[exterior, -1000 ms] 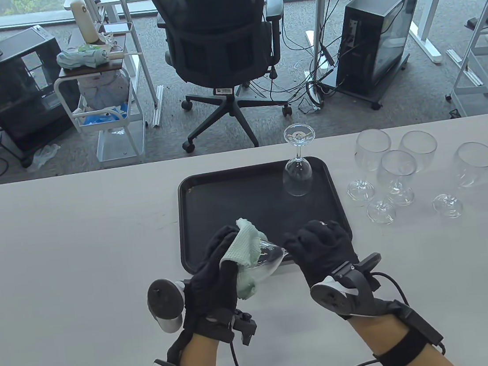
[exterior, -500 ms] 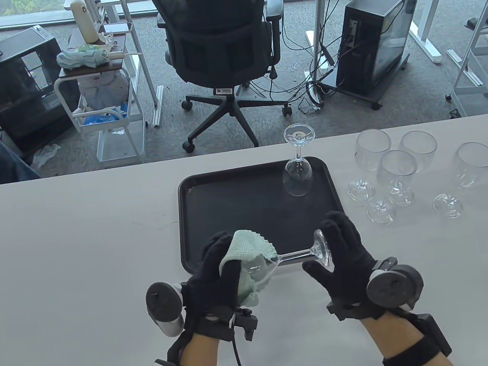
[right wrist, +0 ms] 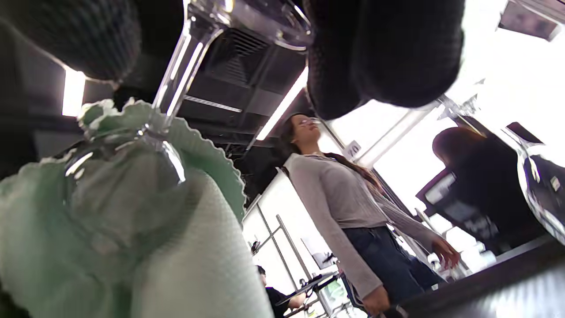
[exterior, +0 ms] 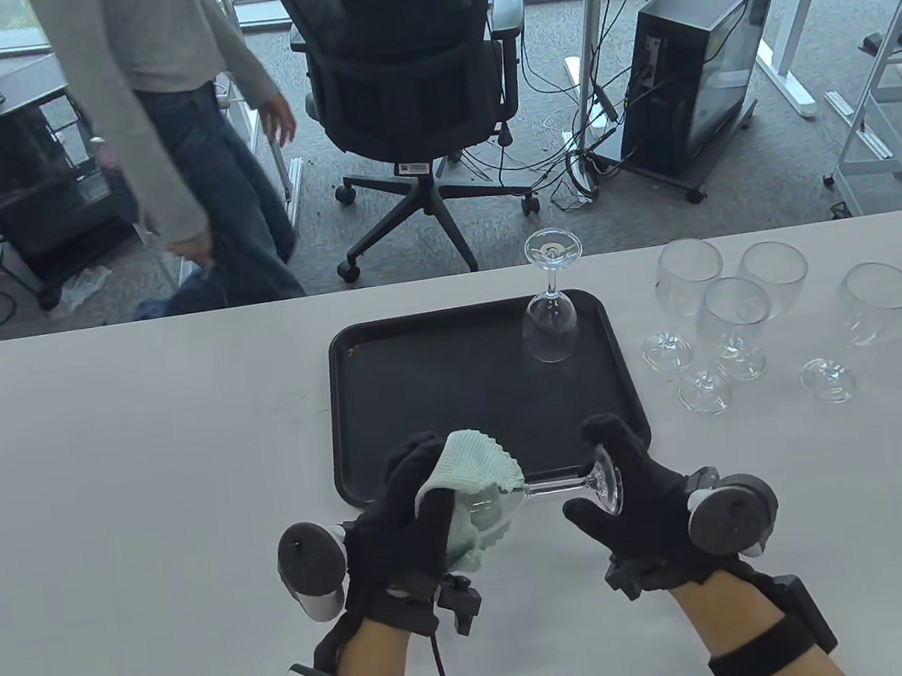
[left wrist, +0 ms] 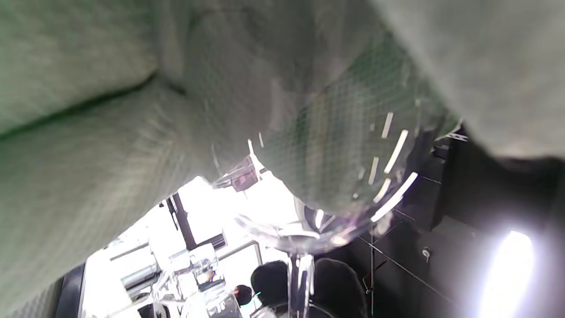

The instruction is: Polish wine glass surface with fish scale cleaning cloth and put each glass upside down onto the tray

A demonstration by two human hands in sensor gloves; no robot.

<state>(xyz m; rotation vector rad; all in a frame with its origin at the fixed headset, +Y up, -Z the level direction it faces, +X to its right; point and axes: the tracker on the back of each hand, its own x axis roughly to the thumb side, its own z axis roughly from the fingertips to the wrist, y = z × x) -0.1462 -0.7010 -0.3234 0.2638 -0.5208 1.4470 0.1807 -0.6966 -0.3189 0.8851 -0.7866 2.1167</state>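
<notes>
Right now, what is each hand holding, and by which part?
The left hand grips the cloth wrapped round the bowl of the wine glass; the right hand pinches that glass by its foot.

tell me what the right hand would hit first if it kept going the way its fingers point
The right hand, holding the foot of the wine glass, points away from the person and slightly left. The first thing in that line looks like the black tray, then the upside-down glass; height above the tray is unclear.
</notes>
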